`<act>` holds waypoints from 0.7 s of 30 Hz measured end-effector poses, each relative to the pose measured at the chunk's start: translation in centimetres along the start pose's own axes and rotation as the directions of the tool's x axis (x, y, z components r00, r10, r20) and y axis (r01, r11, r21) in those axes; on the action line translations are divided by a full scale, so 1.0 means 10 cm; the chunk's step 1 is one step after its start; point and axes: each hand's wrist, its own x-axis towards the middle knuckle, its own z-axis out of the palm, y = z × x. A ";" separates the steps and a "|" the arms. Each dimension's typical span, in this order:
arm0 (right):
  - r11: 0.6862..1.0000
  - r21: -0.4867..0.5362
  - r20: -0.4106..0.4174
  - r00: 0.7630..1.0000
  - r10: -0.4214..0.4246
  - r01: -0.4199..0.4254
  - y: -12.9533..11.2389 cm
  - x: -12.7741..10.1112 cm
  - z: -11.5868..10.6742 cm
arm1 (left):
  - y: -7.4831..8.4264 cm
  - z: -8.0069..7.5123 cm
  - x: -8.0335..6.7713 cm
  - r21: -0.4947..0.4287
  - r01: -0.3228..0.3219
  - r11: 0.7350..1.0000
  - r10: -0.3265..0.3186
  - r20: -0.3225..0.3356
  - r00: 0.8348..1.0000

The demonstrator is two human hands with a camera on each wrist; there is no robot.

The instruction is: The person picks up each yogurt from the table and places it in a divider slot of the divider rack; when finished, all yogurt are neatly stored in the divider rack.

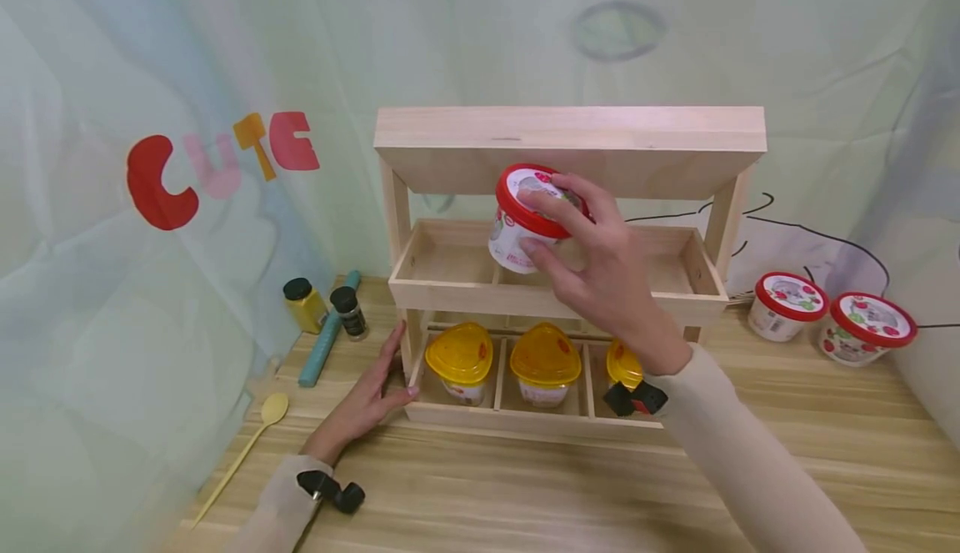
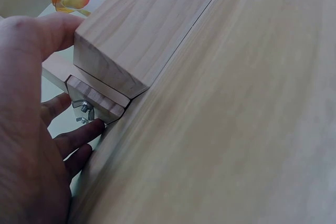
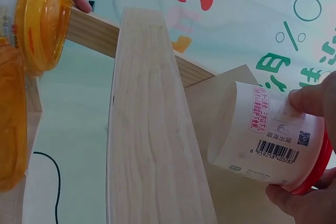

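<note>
Pale draped sheeting, lettered "CUTE" in red, pink and orange, was hung behind a light wooden table on which a two-tier wooden rack was set. A red-lidded cup was held in the air at the front of the rack's upper tray, just under the top board, gripped by the right hand, whose fingers were curled over the lid rim while the thumb was pressed to the white wall. The cup was tilted, its lid turned up and toward the camera, its base angled down and back into the tray, so that its long axis ran on a slant rather than upright. The right forearm was extended up from the lower right, its cream sleeve crossing the lower tier. The left hand was laid flat on the table, fingers straight and together, touching the rack's lower left corner post. Three yellow-lidded cups were seen in the lower compartments. Two more red-lidded tubs were stood on the table to the right, with two small jars, a teal stick and a yellow spoon at left.
</note>
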 end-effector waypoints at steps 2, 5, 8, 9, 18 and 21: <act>1.000 0.017 0.005 1.000 -0.004 0.004 0.00 0.03 0.05 | -0.13 0.01 -0.01 0.009 0.008 1.000 -0.008 -0.002 1.000; 0.999 0.031 0.016 1.000 -0.016 0.015 -0.01 0.07 0.14 | -0.11 0.01 -0.01 -0.008 -0.014 1.000 0.014 -0.002 1.000; 0.999 0.044 0.025 0.999 -0.028 0.027 -0.01 0.10 0.23 | 0.10 -0.02 0.00 -0.036 -0.025 0.999 0.025 -0.004 1.000; 0.998 0.055 0.027 0.999 -0.032 0.030 -0.01 0.11 0.26 | 0.13 -0.02 0.00 -0.020 -0.047 0.999 0.047 -0.013 0.999; 0.997 0.076 0.098 0.995 -0.033 0.026 -0.02 0.18 0.52 | -0.18 0.03 -0.02 0.013 -0.005 1.000 0.005 -0.016 1.000; 0.998 0.058 0.121 0.992 -0.040 0.034 -0.03 0.22 0.58 | -0.12 0.01 -0.01 -0.004 0.032 0.999 -0.032 0.004 0.999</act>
